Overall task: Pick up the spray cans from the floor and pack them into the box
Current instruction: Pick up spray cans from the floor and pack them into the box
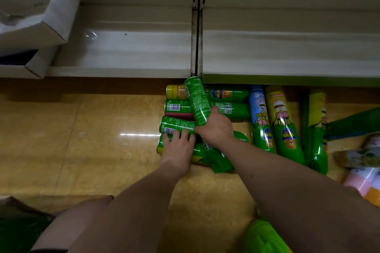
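Several green spray cans lie in a pile on the tan floor below the shelf. My right hand (pixel 216 127) grips one green can (pixel 196 100) that stands tilted above the pile, its bottom end pointing at the shelf edge. My left hand (pixel 178 147) lies over the nearest lying green can (pixel 162 144), fingers curled on it, just below another can with a barcode (pixel 175 126). More cans (pixel 228 94) lie behind. At the bottom left a brown box (pixel 18 209) shows green cans inside.
Taller green, yellow and blue spray cans (pixel 283 121) lie to the right, with further bottles (pixel 362 174) at the right edge. Low white shelves (pixel 127 47) run across the top, with white cartons (pixel 35 20) on the left. Bare tiled floor (pixel 82 139) spreads left of the pile.
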{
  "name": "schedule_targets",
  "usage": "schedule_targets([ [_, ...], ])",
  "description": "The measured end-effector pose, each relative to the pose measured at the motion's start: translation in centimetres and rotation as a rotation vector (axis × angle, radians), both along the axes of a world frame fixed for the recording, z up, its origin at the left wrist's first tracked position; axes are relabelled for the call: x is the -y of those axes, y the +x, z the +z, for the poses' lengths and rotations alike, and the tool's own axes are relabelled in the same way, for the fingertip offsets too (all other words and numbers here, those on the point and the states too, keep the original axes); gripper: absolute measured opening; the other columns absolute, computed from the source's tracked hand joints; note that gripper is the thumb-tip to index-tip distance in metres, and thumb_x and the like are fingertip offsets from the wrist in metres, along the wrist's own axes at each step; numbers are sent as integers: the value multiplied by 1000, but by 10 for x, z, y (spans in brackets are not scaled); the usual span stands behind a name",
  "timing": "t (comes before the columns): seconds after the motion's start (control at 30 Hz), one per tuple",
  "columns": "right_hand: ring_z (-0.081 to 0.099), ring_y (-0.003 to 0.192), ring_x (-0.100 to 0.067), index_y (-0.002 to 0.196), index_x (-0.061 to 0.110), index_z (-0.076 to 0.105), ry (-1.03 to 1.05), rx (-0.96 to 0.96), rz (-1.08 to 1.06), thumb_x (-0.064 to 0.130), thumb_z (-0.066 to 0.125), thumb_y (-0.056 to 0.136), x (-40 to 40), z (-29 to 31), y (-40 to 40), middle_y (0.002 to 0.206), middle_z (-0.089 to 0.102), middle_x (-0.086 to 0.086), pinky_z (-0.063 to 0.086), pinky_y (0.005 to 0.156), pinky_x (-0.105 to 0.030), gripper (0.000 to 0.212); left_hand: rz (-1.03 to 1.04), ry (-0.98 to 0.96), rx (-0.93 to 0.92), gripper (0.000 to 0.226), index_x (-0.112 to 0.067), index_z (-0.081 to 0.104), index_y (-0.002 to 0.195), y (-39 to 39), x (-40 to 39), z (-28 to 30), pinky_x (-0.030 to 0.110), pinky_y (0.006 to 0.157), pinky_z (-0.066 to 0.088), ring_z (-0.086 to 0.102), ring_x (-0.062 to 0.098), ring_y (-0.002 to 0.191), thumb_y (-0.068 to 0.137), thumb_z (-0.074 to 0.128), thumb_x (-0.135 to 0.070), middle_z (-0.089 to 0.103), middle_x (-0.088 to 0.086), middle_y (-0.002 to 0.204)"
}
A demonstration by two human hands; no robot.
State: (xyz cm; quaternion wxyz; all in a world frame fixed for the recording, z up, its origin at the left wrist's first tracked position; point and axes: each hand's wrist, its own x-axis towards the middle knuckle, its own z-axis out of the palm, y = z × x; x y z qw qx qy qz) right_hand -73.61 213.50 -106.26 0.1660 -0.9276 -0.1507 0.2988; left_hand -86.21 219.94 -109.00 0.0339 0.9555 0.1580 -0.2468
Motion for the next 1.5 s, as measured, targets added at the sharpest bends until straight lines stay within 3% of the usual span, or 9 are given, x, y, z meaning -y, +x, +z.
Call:
schedule_targets([
  [0.27,63,96,-28,120,14,48,44,0,-7,40,79,73,10,11,5,93,56,-1,42,69,-28,62,0,-82,-67,74,-18,34,139,6,-1,4,65,101,38,39,34,124,77,73,-23,40,8,130],
  [0.53,63,86,-24,115,17,55,28,-32,28,43,80,72,23,60,15,98,65,-3,49,68,-30,56,122,-139,-161,68,-11,49,131,-13,8,54,63,98,40,37,33,121,76,77,-41,37,9,126],
  [0.73,62,81,-21,111,16,61,96,-59,-18,46,82,67,4,167,17,96,65,-3,46,64,-29,56,292,-161,-141,74,-10,50,130,-37,9,148,64,99,41,39,33,118,74,77,-49,38,10,125],
  [0.87,67,83,-23,108,18,64,160,-102,-99,45,83,66,-15,257,14,96,68,-4,57,74,-35,54,476,-248,-101,76,-12,51,129,-63,6,225,64,100,39,40,31,117,70,79,-49,37,8,120],
  [1.13,73,70,-27,101,16,64,240,-336,-223,38,83,51,-56,425,-37,89,73,-8,63,70,-47,58,778,-313,44,74,-19,46,123,-122,-14,386,61,99,41,42,28,116,64,82,-46,37,4,118],
  [1.33,74,70,-33,107,4,58,225,-521,-151,25,86,67,-96,516,-95,88,73,-19,62,66,-49,53,941,-308,77,80,-21,43,130,-199,-37,472,63,106,35,41,28,122,64,80,-47,44,4,126],
  [1.43,74,73,-35,98,10,50,182,-580,-81,24,84,74,-116,552,-126,91,71,-21,62,64,-46,44,1065,-312,118,78,-20,45,125,-249,-42,500,61,106,36,42,28,122,62,79,-51,48,3,124],
  [1.5,74,71,-33,102,9,50,156,-617,-48,25,84,75,-128,572,-147,93,71,-22,61,62,-43,47,1173,-324,168,80,-19,47,125,-286,-45,517,55,103,40,44,29,121,59,78,-52,49,4,123],
])
